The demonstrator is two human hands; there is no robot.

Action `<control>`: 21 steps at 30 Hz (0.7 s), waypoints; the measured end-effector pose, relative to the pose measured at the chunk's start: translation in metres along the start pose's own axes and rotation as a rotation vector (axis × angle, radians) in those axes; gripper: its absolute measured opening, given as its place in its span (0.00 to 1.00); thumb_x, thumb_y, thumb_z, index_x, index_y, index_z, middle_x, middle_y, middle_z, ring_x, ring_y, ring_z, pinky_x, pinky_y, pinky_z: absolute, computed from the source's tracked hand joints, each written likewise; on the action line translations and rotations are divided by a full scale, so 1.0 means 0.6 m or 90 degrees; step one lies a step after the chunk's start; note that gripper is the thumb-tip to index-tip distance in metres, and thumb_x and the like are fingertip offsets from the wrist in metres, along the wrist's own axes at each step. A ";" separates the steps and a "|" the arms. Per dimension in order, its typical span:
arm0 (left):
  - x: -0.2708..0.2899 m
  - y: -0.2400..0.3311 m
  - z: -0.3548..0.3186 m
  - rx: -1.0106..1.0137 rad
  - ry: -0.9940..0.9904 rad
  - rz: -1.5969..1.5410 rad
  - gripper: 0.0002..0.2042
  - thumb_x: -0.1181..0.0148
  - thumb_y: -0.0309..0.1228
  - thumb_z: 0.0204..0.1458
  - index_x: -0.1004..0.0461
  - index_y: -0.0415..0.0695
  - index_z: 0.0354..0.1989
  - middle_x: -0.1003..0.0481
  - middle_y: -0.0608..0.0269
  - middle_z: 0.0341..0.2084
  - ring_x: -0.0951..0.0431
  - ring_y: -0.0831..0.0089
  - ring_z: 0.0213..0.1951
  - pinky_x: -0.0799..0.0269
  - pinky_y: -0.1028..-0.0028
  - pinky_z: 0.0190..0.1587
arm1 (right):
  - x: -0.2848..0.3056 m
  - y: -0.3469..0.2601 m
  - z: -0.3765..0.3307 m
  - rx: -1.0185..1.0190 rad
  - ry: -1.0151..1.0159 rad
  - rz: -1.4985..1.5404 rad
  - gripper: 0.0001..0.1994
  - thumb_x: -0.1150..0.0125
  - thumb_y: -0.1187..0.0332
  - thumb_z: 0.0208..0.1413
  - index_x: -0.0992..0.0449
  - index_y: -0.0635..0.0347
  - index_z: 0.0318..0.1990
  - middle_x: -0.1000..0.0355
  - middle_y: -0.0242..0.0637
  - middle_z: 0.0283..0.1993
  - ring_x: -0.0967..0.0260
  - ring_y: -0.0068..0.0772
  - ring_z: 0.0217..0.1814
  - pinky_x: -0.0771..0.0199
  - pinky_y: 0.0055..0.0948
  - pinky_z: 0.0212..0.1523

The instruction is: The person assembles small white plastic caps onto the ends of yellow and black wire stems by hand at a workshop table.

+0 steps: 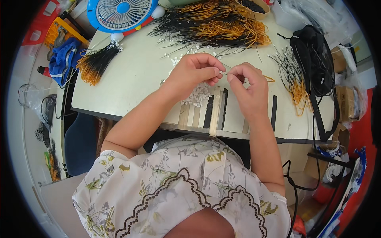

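Over the table's near half, my left hand pinches a small white plastic connector between thumb and forefinger. My right hand is closed just to its right, thumb against forefinger, on a thin dark wire. An orange part of that wire sticks out beyond the right hand. Whether the wire's tip is inside the connector is too small to tell. Below and behind my left hand lies a loose heap of similar white connectors.
A large bundle of black and orange wires lies at the back. Smaller wire bundles rest at left and right. A blue fan stands back left, a black bag right. Tape strips cross the table's front edge.
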State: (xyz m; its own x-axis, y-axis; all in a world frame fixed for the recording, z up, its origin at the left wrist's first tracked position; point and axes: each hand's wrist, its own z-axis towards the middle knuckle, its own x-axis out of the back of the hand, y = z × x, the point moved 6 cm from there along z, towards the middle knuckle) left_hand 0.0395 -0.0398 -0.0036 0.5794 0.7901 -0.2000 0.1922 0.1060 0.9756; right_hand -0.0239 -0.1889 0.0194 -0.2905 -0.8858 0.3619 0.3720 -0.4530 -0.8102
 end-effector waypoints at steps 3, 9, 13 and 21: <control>-0.001 0.001 0.001 -0.011 -0.007 0.008 0.06 0.41 0.22 0.54 0.22 0.37 0.40 0.23 0.64 0.29 0.25 0.79 0.30 0.27 0.78 0.36 | -0.004 0.007 0.000 -0.080 -0.038 0.106 0.04 0.40 0.74 0.52 0.28 0.65 0.30 0.34 0.29 0.27 0.40 0.23 0.31 0.38 0.23 0.37; -0.008 0.005 0.000 -0.031 0.000 0.038 0.05 0.39 0.22 0.53 0.22 0.37 0.38 0.23 0.64 0.28 0.25 0.79 0.29 0.26 0.78 0.35 | -0.006 0.020 -0.004 -0.156 -0.043 0.134 0.04 0.41 0.74 0.52 0.28 0.66 0.31 0.32 0.25 0.28 0.40 0.17 0.31 0.38 0.20 0.34; -0.008 0.003 -0.001 -0.043 0.008 0.058 0.05 0.38 0.21 0.53 0.22 0.37 0.37 0.22 0.64 0.28 0.24 0.79 0.29 0.25 0.78 0.35 | -0.007 0.014 -0.003 -0.131 -0.037 0.117 0.04 0.40 0.74 0.52 0.27 0.66 0.31 0.32 0.27 0.27 0.40 0.18 0.30 0.38 0.21 0.33; -0.009 -0.004 -0.003 -0.032 0.026 0.084 0.04 0.38 0.21 0.53 0.23 0.37 0.36 0.22 0.64 0.28 0.23 0.80 0.28 0.25 0.79 0.33 | -0.011 0.015 -0.006 -0.117 -0.038 0.083 0.03 0.39 0.75 0.51 0.26 0.66 0.30 0.30 0.30 0.28 0.38 0.20 0.29 0.36 0.22 0.33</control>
State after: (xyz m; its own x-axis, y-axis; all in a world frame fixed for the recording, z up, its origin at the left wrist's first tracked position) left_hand 0.0346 -0.0431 -0.0045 0.5637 0.8233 -0.0664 0.0763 0.0281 0.9967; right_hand -0.0219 -0.1868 0.0085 -0.1961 -0.9423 0.2714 0.2347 -0.3139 -0.9200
